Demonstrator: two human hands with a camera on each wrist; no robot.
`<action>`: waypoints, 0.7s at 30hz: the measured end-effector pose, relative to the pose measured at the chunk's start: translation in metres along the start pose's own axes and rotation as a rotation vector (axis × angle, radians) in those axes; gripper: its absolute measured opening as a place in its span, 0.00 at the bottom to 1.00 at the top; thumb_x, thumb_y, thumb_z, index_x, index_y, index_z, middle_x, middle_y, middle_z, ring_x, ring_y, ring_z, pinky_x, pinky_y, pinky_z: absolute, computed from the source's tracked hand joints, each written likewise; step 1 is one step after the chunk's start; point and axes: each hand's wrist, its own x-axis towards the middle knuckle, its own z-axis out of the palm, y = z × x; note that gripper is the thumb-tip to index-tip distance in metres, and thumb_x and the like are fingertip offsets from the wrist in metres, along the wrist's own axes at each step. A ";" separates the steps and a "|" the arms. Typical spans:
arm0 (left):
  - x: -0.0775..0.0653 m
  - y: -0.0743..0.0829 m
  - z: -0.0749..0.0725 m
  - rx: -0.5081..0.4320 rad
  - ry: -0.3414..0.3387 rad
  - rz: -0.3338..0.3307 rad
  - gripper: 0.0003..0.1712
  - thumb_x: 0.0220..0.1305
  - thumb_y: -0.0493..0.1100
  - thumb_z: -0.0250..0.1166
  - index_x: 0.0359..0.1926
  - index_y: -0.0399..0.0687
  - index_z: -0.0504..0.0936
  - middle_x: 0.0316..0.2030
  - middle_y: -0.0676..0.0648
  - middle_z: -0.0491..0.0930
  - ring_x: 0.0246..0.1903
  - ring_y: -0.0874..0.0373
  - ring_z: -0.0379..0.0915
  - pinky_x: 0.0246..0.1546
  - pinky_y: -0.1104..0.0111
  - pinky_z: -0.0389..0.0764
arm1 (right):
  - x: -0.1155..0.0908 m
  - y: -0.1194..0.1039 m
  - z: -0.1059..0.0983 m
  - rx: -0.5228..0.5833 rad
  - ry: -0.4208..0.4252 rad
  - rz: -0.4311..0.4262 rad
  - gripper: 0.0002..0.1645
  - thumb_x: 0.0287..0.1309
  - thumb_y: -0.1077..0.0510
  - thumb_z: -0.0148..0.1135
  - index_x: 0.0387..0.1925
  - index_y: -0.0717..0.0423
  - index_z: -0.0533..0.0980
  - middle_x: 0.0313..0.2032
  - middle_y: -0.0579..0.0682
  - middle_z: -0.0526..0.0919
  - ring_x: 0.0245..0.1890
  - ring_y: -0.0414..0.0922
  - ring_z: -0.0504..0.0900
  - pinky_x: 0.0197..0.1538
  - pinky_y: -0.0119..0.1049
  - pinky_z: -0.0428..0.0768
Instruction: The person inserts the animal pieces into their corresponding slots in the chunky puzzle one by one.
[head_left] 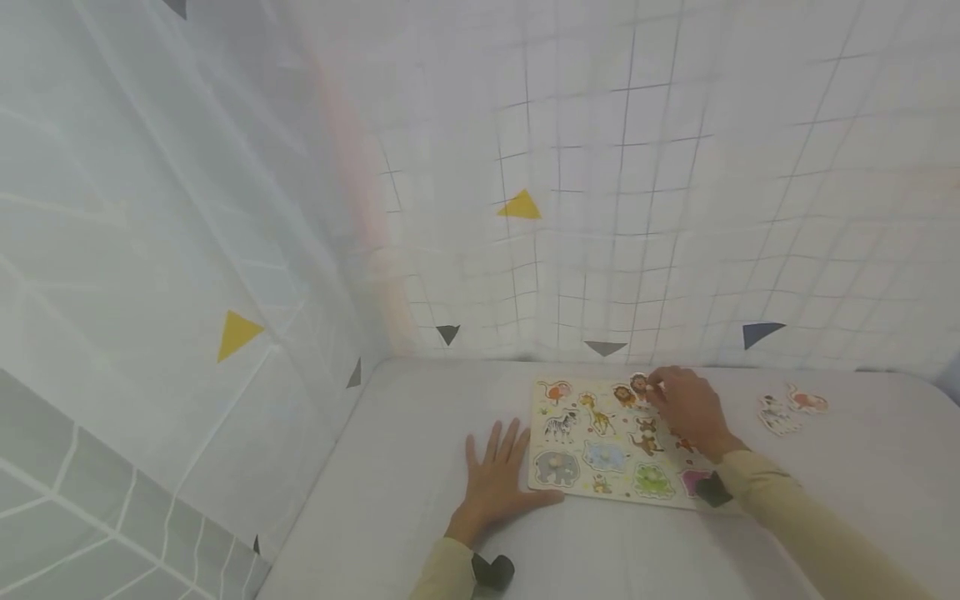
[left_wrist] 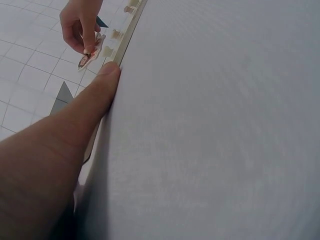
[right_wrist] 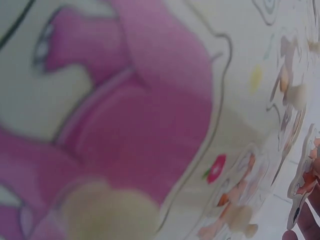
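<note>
My right hand pinches a lion puzzle piece by its small peg, above the back of a wooden animal peg puzzle board. Beside the piece, a printed lion shows on the board. In the left wrist view the lifted lion piece hangs tilted from the fingertips. Flat on the table, my left hand has its fingers spread at the board's left side, its thumb along the front edge. Elephant, hippo and frog lie in the board's front row.
To the right of the board, a loose zebra piece and a loose monkey piece lie on the white table. A white gridded curtain stands right behind the table. Pegs such as the purple animal's peg stick up from the board.
</note>
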 end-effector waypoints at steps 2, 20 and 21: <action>0.001 -0.001 0.001 0.010 0.000 0.000 0.69 0.47 0.91 0.56 0.83 0.65 0.46 0.85 0.56 0.40 0.85 0.49 0.32 0.78 0.31 0.30 | 0.001 -0.004 -0.001 0.008 0.013 -0.010 0.06 0.60 0.61 0.70 0.36 0.61 0.83 0.36 0.61 0.89 0.32 0.57 0.83 0.30 0.51 0.80; -0.001 0.000 0.000 -0.002 0.005 0.000 0.69 0.47 0.90 0.56 0.83 0.66 0.47 0.85 0.56 0.41 0.85 0.49 0.32 0.78 0.31 0.29 | 0.000 -0.015 0.013 0.030 -0.071 0.086 0.09 0.60 0.60 0.71 0.40 0.60 0.82 0.41 0.61 0.88 0.32 0.52 0.81 0.32 0.48 0.80; -0.001 0.000 0.001 0.001 0.008 -0.001 0.69 0.47 0.90 0.56 0.83 0.66 0.47 0.85 0.56 0.41 0.85 0.49 0.32 0.78 0.31 0.29 | 0.000 -0.015 0.014 0.036 -0.065 0.083 0.09 0.60 0.60 0.71 0.40 0.60 0.82 0.41 0.61 0.88 0.32 0.52 0.81 0.32 0.48 0.80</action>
